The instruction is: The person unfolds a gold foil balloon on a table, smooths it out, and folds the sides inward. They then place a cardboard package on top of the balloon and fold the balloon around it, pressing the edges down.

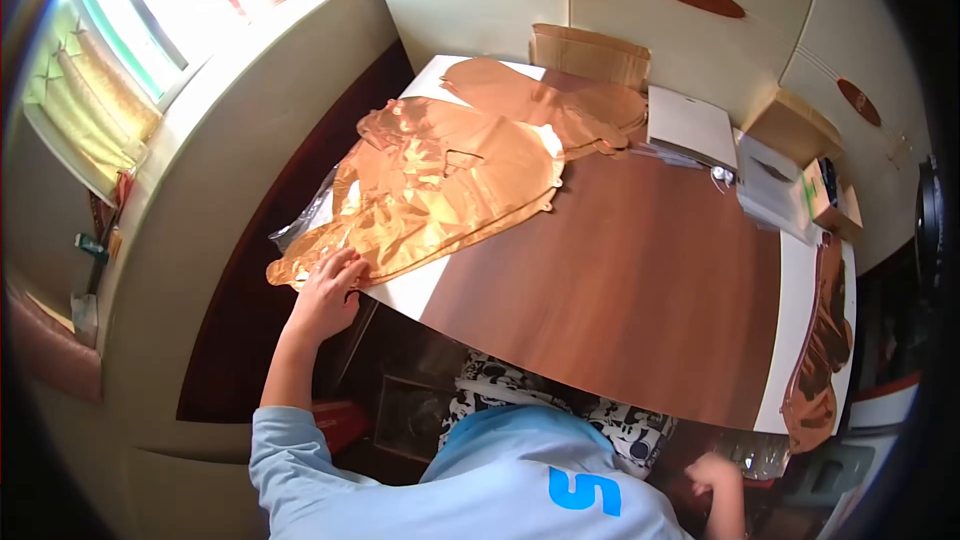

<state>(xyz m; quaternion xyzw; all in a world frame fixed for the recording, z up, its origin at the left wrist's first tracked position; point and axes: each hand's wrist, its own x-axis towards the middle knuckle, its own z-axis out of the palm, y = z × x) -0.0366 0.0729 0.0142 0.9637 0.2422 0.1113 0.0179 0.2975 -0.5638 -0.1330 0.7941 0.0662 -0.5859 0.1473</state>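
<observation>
My left hand (335,285) lies at the near left corner of a pile of shiny gold foil balloons (450,180), flat and uninflated. Its fingers are apart and rest on the foil, and no gripped edge shows. Low at the right, below the table edge, my right hand (708,475) is curled closed, with nothing visible in it. Beside that hand is a clear plastic container or bag (755,455), partly under the table. Behind the pile lie more flat copper-coloured foil balloons (540,95).
The brown and white table (610,270) stands against cream cabinets (700,40). A dark copper foil piece (820,350) hangs over its right edge. A white flat box (690,125), a clear plastic case (770,180) and a small carton (830,195) sit at the back right.
</observation>
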